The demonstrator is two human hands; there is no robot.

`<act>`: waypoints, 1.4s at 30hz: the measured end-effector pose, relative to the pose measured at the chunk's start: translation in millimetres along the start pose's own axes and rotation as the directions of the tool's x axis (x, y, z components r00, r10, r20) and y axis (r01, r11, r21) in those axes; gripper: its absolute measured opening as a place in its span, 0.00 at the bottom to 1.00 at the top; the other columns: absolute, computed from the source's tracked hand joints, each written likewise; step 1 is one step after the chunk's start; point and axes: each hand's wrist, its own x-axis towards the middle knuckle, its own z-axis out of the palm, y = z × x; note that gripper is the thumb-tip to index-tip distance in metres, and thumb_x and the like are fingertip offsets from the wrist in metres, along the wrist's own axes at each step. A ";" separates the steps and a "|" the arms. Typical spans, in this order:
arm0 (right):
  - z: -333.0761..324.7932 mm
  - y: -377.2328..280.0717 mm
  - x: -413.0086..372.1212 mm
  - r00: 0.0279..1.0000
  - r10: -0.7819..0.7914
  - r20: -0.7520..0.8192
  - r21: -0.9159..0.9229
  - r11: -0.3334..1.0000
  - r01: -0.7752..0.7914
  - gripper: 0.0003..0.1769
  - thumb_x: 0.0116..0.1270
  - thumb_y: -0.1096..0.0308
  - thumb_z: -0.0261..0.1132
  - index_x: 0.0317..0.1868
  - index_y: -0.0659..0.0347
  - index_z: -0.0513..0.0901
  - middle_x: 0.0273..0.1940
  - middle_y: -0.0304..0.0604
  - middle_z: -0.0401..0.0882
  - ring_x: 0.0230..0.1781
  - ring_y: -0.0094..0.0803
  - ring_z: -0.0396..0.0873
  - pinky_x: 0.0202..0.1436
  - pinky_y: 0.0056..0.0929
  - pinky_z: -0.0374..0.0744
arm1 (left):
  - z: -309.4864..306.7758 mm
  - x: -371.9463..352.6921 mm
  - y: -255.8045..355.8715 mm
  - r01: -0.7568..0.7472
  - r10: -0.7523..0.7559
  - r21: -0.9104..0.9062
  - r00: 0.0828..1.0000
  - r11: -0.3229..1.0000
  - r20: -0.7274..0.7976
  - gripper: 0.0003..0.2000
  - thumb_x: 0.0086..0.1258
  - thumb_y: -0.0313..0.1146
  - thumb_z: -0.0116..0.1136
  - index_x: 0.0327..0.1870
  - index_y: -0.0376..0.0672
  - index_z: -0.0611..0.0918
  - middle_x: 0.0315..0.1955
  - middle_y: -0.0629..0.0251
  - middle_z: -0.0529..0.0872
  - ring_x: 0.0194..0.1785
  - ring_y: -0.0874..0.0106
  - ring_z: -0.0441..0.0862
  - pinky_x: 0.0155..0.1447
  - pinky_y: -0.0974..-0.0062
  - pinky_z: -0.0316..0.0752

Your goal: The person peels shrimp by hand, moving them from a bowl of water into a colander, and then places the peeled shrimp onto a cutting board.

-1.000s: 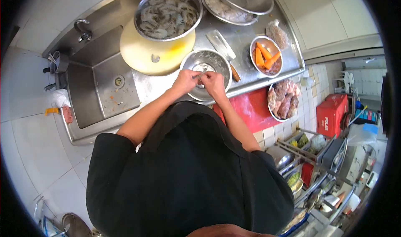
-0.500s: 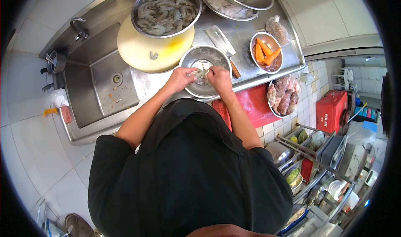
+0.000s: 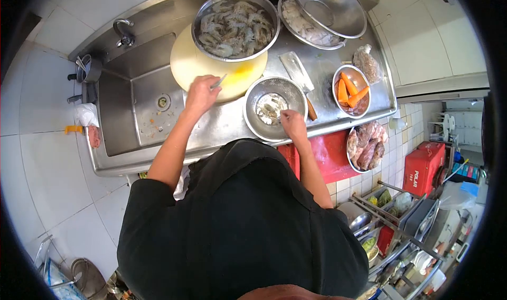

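My left hand (image 3: 201, 95) is closed over the near edge of the round, pale cutting board (image 3: 185, 62), a grey shrimp (image 3: 218, 81) at its fingertips. My right hand (image 3: 293, 124) is over the right side of a steel colander (image 3: 253, 119), its fingers pinched together; I cannot tell what they hold. Small pale, greyish shrimp pieces (image 3: 271, 108) lie in the colander's bottom. On the board's far side stands a large steel bowl (image 3: 196, 35) heaped with whole grey shrimp (image 3: 235, 28).
A cleaver (image 3: 296, 70) lies behind the colander, its wooden handle pointing toward me. Right of it are a bowl of carrots (image 3: 346, 91) and a bagged item (image 3: 367, 65). Steel bowls (image 3: 330, 9) stand at the back, a sink (image 3: 150, 88) is left, and a meat bowl (image 3: 366, 146) sits low right.
My hands were together over the colander, fingers on a shrimp. Now they are apart: the left has moved to the cutting board, while the right stays at the colander. The view has shifted.
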 end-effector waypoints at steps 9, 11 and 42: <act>13.0 -11.6 -16.5 0.991 -0.045 0.126 0.098 0.995 0.033 0.11 0.62 0.73 0.59 0.38 0.63 0.88 0.38 0.58 0.85 0.42 0.54 0.84 0.51 0.44 0.80 | -15.9 107.2 15.4 -0.129 0.099 0.146 0.975 0.981 0.198 0.13 0.69 0.35 0.60 0.51 0.42 0.86 0.45 0.54 0.87 0.53 0.54 0.79 0.59 0.59 0.74; 10.9 -14.4 -18.3 0.989 -0.049 0.141 0.109 0.993 0.033 0.11 0.62 0.73 0.59 0.39 0.63 0.87 0.39 0.58 0.85 0.42 0.55 0.84 0.51 0.44 0.80 | 0.2 111.4 12.9 -0.252 0.218 0.225 0.962 0.941 0.166 0.14 0.68 0.30 0.56 0.53 0.43 0.85 0.45 0.54 0.87 0.55 0.55 0.78 0.60 0.58 0.73; -17.1 -83.2 14.4 0.956 0.053 0.288 0.836 0.474 -0.278 0.15 0.74 0.65 0.63 0.50 0.71 0.83 0.41 0.45 0.86 0.39 0.28 0.85 0.45 0.25 0.83 | 5.0 61.6 76.1 -0.197 0.189 -0.258 0.980 0.946 -0.054 0.11 0.65 0.25 0.60 0.46 0.38 0.87 0.41 0.51 0.87 0.44 0.55 0.86 0.52 0.64 0.80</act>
